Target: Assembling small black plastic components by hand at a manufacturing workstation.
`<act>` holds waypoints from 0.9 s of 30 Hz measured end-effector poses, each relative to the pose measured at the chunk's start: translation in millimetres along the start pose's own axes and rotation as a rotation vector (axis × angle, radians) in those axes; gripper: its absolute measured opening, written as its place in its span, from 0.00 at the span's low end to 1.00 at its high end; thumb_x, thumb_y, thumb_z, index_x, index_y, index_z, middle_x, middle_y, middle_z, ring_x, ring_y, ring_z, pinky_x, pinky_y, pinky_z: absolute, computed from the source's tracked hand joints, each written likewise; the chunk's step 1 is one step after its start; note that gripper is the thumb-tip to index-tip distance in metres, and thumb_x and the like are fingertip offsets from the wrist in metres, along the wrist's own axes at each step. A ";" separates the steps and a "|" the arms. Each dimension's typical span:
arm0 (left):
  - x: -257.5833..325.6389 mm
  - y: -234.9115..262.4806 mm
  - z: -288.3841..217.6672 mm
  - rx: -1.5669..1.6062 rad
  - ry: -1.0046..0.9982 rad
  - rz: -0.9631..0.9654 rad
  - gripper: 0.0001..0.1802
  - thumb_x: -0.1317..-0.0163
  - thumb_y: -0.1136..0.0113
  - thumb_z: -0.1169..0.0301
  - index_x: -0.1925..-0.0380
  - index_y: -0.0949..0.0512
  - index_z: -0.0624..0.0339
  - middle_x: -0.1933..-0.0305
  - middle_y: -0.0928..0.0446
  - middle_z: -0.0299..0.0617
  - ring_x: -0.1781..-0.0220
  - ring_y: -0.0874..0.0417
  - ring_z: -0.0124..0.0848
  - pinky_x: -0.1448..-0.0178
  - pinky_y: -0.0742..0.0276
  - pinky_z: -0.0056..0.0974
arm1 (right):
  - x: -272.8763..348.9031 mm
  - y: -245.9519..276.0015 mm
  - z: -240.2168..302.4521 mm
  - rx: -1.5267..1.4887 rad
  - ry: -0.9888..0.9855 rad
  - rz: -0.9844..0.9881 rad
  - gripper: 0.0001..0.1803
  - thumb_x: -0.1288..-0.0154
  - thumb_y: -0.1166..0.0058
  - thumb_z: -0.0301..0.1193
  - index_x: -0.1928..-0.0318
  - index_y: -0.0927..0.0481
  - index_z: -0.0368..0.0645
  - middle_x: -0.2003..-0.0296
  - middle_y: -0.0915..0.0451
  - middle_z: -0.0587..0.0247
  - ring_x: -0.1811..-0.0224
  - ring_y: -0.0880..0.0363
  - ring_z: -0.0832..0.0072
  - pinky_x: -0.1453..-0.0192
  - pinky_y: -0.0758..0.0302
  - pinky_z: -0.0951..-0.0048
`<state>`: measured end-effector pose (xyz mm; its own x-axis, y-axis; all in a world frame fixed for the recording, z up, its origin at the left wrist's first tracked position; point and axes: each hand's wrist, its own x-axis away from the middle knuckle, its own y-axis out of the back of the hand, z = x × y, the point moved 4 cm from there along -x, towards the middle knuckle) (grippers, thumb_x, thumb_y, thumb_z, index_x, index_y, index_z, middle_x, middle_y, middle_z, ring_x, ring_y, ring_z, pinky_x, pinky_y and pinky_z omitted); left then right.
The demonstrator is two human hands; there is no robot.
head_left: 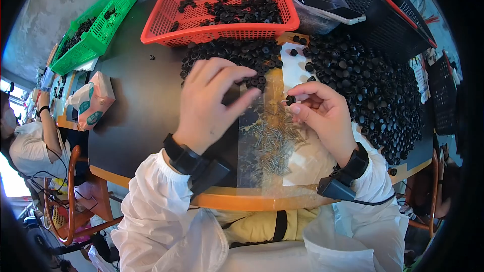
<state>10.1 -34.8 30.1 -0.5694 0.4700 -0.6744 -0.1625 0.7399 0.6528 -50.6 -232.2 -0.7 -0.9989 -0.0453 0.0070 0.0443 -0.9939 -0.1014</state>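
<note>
The right hand is pinched on a small black part, perhaps a cap, near scattered screws; the left hand is spread, palm hidden. Black discs are partly covered by it, hemmed in behind by a red basket.

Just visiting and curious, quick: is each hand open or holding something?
Left hand: open, nothing visibly held.
Right hand: closed, pinching a small black piece.
</note>
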 end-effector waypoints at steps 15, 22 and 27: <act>5.6 -8.3 17.3 -0.210 0.058 0.175 0.18 0.54 0.30 0.73 0.59 0.18 0.53 0.60 0.26 0.37 0.56 0.25 0.39 0.51 0.28 0.40 | -2.7 -2.8 -1.4 0.102 -0.052 0.094 0.12 0.39 0.40 0.22 0.54 0.20 0.38 0.60 0.19 0.69 0.62 0.22 0.87 0.57 0.26 0.84; -0.8 4.7 13.1 -0.332 0.142 0.059 0.20 0.52 0.30 0.70 0.55 0.20 0.53 0.58 0.27 0.40 0.53 0.26 0.40 0.49 0.28 0.42 | -0.4 -4.4 -1.3 0.137 -0.039 0.098 0.12 0.39 0.39 0.22 0.54 0.20 0.39 0.60 0.19 0.70 0.63 0.22 0.88 0.58 0.26 0.85; 0.1 -1.9 22.4 -0.360 0.090 0.099 0.20 0.49 0.32 0.69 0.53 0.21 0.51 0.56 0.28 0.40 0.52 0.27 0.40 0.48 0.30 0.42 | 0.9 -6.1 1.0 0.139 -0.022 0.087 0.11 0.38 0.39 0.22 0.54 0.20 0.39 0.61 0.19 0.71 0.64 0.22 0.89 0.60 0.27 0.86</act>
<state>28.4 -25.4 21.0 -0.6624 0.4746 -0.5797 -0.3669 0.4691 0.8033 -51.8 -226.2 0.9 -0.9909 -0.1320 0.0266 0.1330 -0.9905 0.0359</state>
